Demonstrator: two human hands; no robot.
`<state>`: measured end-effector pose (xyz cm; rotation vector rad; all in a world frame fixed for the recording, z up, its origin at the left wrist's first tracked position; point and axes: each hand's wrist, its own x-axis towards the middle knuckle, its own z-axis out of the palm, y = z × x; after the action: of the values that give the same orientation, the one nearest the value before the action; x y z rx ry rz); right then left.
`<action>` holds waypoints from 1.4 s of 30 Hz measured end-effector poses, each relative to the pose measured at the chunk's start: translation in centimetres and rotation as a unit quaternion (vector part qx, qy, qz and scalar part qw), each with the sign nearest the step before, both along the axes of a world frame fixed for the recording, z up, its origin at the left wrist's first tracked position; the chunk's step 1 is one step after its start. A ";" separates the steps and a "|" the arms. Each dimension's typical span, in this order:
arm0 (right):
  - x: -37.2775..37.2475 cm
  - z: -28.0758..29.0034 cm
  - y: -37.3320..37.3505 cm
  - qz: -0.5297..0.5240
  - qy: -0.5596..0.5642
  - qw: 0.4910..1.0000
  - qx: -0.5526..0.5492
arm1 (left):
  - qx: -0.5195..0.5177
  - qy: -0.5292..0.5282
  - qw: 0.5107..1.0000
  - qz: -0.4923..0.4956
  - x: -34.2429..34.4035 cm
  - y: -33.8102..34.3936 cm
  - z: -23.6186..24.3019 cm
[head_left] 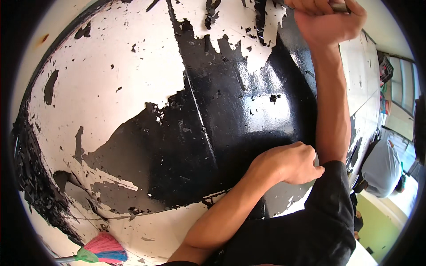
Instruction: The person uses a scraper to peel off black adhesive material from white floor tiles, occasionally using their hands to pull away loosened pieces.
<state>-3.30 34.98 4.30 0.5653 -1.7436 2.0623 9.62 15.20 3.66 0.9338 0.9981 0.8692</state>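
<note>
Right hand [326, 22] is stretched far forward, fingers wrapped round a grey handle [340, 7], over peeling glossy black coating [177, 155] on a white surface [120, 75]. Left hand [286, 163] near the right elbow, fingers curled loosely in.

Two hands [290, 163] [329, 22], one broom [105, 249]

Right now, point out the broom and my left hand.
Broom [104, 248], head view, on its pink bristles.
Left hand [290, 162], head view, on the back of the hand.

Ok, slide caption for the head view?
Right hand grips a handle, left hand curled; patchy black coating on a white surface, broom at lower left.
</note>
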 end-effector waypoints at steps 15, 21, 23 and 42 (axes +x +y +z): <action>0.0 -0.5 1.4 -0.050 0.042 0.998 -0.016 | -0.003 0.007 1.000 -0.011 -0.5 0.3 0.8; -1.3 -2.0 1.7 -0.088 0.101 0.989 0.055 | 0.007 0.004 1.000 0.000 0.3 0.0 0.1; -2.0 -1.5 2.6 -0.067 0.099 0.991 0.064 | 0.003 0.028 1.000 0.013 0.2 0.2 0.5; -0.8 -2.6 2.6 -0.145 0.038 0.987 0.061 | 0.013 0.040 0.999 -0.007 0.2 0.4 0.0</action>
<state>-4.06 37.60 1.73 0.3911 -1.7983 1.7229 9.78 15.58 3.64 1.0043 1.0498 0.8398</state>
